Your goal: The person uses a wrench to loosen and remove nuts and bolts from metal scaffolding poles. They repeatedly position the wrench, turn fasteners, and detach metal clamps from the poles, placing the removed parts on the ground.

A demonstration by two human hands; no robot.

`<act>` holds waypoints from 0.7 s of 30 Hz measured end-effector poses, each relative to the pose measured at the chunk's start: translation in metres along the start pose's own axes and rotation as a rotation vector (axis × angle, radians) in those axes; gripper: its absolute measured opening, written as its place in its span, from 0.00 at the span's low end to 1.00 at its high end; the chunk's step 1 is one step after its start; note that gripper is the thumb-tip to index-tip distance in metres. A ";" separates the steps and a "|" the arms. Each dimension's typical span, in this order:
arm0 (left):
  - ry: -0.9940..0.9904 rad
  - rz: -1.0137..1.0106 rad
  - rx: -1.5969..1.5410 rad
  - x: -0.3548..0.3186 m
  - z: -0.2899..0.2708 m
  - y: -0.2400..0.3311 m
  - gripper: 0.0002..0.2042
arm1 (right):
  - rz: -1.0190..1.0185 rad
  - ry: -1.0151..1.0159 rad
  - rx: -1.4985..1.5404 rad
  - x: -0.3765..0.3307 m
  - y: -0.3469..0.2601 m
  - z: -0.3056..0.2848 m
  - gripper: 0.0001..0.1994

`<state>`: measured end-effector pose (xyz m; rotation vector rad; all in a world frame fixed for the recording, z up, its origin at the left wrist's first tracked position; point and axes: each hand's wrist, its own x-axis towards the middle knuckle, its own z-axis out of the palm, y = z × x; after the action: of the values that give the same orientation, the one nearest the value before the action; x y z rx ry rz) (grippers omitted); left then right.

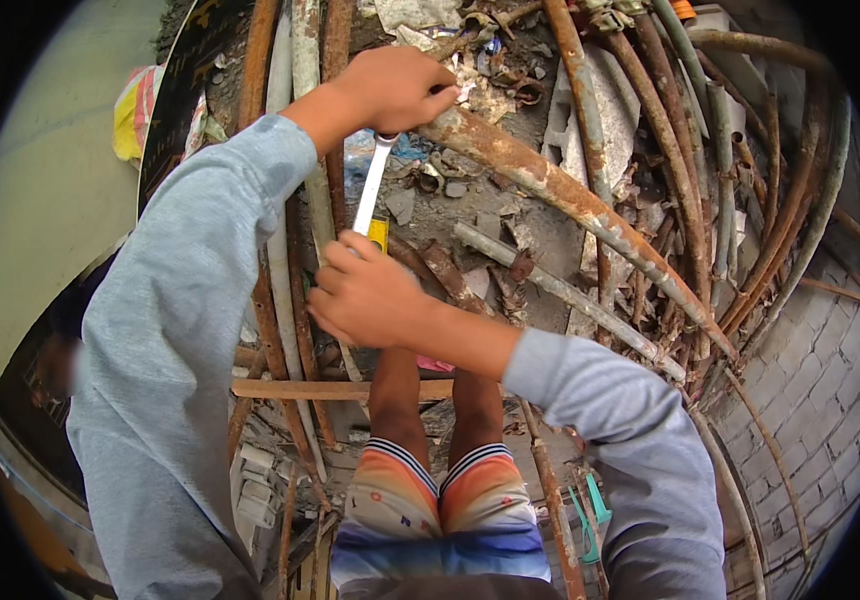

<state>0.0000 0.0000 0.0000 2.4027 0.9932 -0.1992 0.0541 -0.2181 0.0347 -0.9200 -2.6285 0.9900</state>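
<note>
My right hand (365,295) is closed around the lower end of a silver wrench (372,185), which slants up towards my left hand (395,88). The wrench's upper end sits just under the left palm, where the hand partly hides it. My left fingers are curled at the near end of a thick rusty pipe (555,190). What they grip is hidden beneath the hand. That pipe runs down to the right. Beside my right hand a small yellow piece (378,233) shows. Upright pipes (307,70), grey and rusty, pass behind my left wrist.
Many bent rusty pipes (685,160) crowd the right side. A grey pipe (570,285) lies below the thick one. Rubble and scraps (430,180) cover the ground ahead. A wooden bar (340,389) crosses by my legs. Paving blocks (810,400) lie at right, a yellow-and-red sack (135,110) at left.
</note>
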 end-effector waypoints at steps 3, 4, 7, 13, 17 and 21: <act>0.024 -0.034 -0.082 -0.001 0.011 0.005 0.21 | 0.108 0.343 0.045 -0.070 0.012 -0.040 0.10; 0.014 -0.027 -0.092 0.004 0.011 0.006 0.20 | 0.219 0.378 0.065 -0.087 0.015 -0.046 0.09; -0.010 0.011 -0.260 0.012 0.013 -0.011 0.19 | 0.544 0.594 0.355 -0.122 0.026 -0.051 0.15; 0.095 -0.118 -0.713 -0.003 0.036 -0.054 0.20 | 0.905 0.908 0.744 -0.115 0.092 -0.083 0.18; 0.060 -0.252 -1.218 -0.019 0.040 -0.053 0.21 | 0.809 1.138 0.883 -0.052 0.155 -0.111 0.21; 0.111 -0.348 -1.438 -0.036 0.052 -0.066 0.24 | 0.589 0.999 1.001 0.059 0.212 -0.125 0.35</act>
<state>-0.0686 -0.0105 -0.0603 0.9367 1.0359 0.4146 0.1575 0.0086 -0.0103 -1.3633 -0.8698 1.2623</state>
